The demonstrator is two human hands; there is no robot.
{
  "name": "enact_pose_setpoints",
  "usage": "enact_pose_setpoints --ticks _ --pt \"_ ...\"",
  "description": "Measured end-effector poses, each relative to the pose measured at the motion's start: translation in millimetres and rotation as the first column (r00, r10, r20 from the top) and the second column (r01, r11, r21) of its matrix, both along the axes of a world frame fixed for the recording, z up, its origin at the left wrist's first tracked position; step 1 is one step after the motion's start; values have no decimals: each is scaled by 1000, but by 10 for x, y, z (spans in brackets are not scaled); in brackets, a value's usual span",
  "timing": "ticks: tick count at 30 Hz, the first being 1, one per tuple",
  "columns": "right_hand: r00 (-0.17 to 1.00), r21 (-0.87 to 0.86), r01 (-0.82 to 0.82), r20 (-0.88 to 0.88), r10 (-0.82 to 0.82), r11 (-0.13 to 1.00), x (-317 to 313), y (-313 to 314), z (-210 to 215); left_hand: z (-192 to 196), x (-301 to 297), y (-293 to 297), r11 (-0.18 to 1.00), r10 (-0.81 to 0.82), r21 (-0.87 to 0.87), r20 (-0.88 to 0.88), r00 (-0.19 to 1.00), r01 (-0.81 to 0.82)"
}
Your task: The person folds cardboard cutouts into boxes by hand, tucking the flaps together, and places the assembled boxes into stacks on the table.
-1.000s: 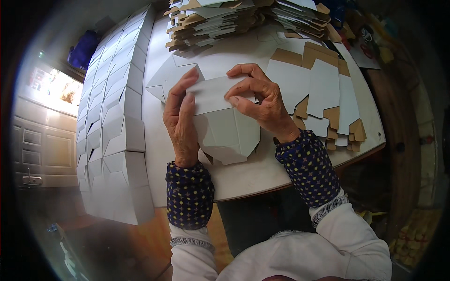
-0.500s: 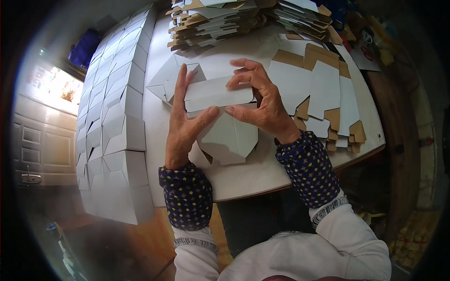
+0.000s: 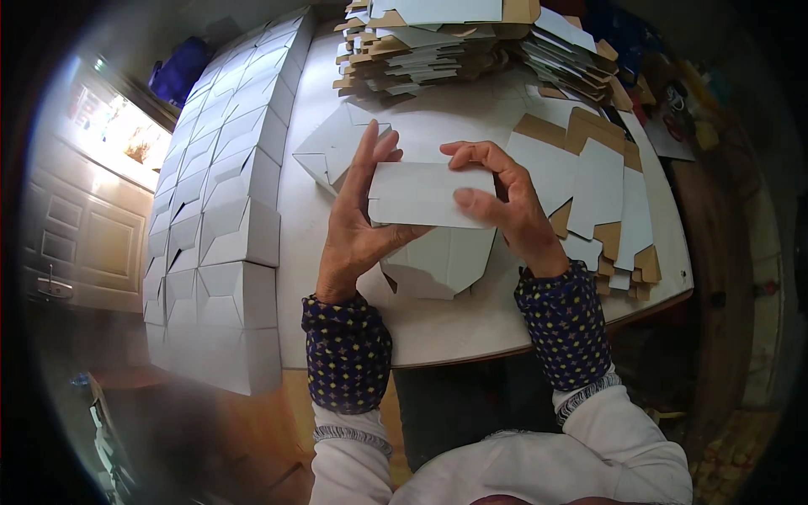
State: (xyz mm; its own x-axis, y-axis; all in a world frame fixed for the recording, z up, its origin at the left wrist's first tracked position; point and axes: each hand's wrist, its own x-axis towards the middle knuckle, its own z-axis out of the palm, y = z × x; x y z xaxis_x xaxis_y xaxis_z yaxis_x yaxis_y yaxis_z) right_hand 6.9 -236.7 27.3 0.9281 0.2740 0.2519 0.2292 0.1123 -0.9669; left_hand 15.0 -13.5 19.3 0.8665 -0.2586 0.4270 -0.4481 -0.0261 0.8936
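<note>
Between my hands is a small white cardboard box [image 3: 412, 192], raised over the table, with one long smooth panel facing up. My left hand [image 3: 358, 231] grips its left end, the thumb underneath the near edge and the fingers up along the far side. At the right end, my right hand [image 3: 518, 206] holds the box, thumb pressed on the panel and fingers curled over the far edge. A white folded cardboard piece [image 3: 442, 261] shows just below the box; whether it joins the box I cannot tell. Behind my left fingers sits another white box [image 3: 324, 151].
Rows of assembled white boxes [image 3: 240, 231] line the table's left side. Tall stacks of flat cartons [image 3: 421, 63] stand at the back. Loose flat white-and-brown cartons [image 3: 598, 189] lie at the right, near the table's edge [image 3: 648, 303].
The box's upper flap is now pressed flat, showing one smooth panel. My right thumb has moved from the near edge onto it, and my left thumb has slipped underneath.
</note>
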Motion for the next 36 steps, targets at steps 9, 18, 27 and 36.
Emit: enact_pose_setpoints --ticks 9,18,27,36 --pt "995 -204 -9 97 30 979 -92 -5 133 -58 20 -9 998 -42 41 -119 992 47" --pt "996 -411 69 77 -40 909 -74 9 165 -98 18 0 992 -55 103 -185 981 75" --pt "984 -457 173 127 -128 872 -161 46 248 -95 12 -3 991 -77 98 -155 985 93" --pt "984 -446 173 107 -140 878 -185 47 259 -49 -21 -10 989 -95 95 -151 984 110"
